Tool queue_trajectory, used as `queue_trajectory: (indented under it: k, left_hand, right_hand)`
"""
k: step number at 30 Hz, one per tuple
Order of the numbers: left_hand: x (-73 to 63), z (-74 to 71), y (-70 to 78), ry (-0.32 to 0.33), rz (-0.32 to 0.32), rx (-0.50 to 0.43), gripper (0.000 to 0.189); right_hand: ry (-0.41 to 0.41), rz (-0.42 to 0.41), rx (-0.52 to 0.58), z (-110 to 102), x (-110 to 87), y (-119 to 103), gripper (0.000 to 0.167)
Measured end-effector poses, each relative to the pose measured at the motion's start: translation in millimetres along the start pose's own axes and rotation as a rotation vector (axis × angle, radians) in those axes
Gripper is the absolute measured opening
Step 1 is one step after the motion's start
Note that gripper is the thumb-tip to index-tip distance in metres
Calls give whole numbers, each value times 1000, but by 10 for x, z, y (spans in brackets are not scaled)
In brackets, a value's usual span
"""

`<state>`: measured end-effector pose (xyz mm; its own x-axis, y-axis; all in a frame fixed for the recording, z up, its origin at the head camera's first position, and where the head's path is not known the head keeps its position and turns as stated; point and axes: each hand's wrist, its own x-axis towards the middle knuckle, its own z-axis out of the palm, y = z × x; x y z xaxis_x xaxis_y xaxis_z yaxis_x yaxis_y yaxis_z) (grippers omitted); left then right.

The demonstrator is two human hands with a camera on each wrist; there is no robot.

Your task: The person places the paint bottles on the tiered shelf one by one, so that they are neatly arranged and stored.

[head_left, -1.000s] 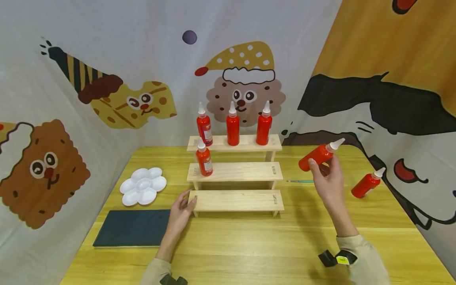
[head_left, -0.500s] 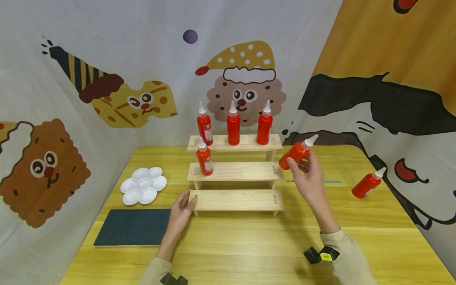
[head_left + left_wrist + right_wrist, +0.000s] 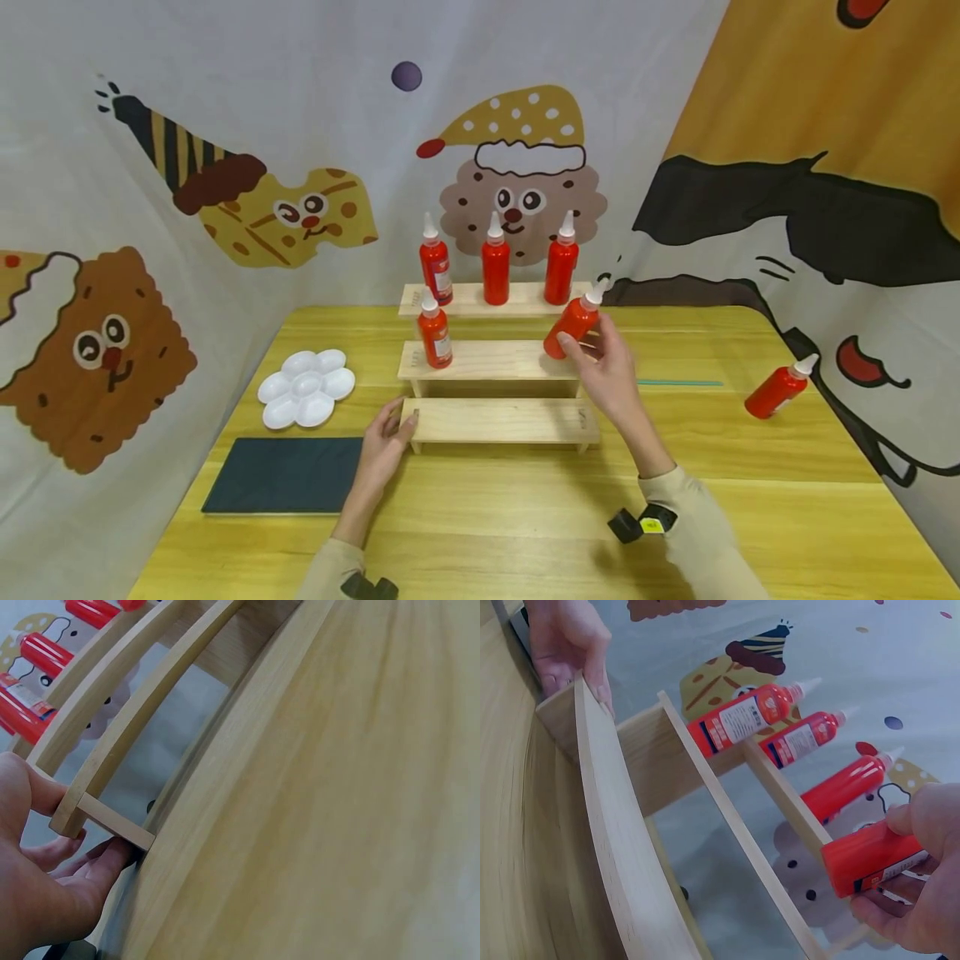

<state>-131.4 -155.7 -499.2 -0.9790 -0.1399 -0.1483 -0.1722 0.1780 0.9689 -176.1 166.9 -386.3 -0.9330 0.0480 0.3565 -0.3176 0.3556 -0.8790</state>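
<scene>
My right hand point(image 3: 611, 375) grips a red paint bottle point(image 3: 572, 327) with a white nozzle, thumb on one side and fingers on the other. The bottle tilts over the right end of the middle tier of a three-tier wooden rack point(image 3: 502, 419). In the right wrist view, its base point(image 3: 844, 870) hangs apart from the middle board. At the rack's left, my left hand point(image 3: 384, 446) holds the end of the lowest tier, its thumb over the board, as the left wrist view also shows. One paint bottle point(image 3: 437, 340) stands at the middle tier's left; three others, including one bottle point(image 3: 496, 271), line the top.
Another red bottle point(image 3: 776, 390) is on the table at far right. A thin teal-handled stick point(image 3: 678, 382), perhaps a brush, lies behind my right forearm. A white flower-shaped palette point(image 3: 307, 385) and a dark board point(image 3: 288, 475) lie left. A cartoon-print cloth point(image 3: 330, 100) hangs behind.
My right hand has carried the bottle leftward, from beside the rack to over the right end of the middle tier. The left hand has kept its hold on the lowest tier.
</scene>
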Motion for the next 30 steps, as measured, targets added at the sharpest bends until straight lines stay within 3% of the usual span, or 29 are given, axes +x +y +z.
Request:
queue_trajectory:
  k: [15, 30]
  left_hand:
    - [-14, -23, 7, -3, 17, -6, 56]
    - [4, -7, -8, 5, -3, 3, 55]
  right_hand:
    - [-141, -40, 36, 416, 152, -71, 48]
    - [-256, -53, -13, 752, 225, -99, 43]
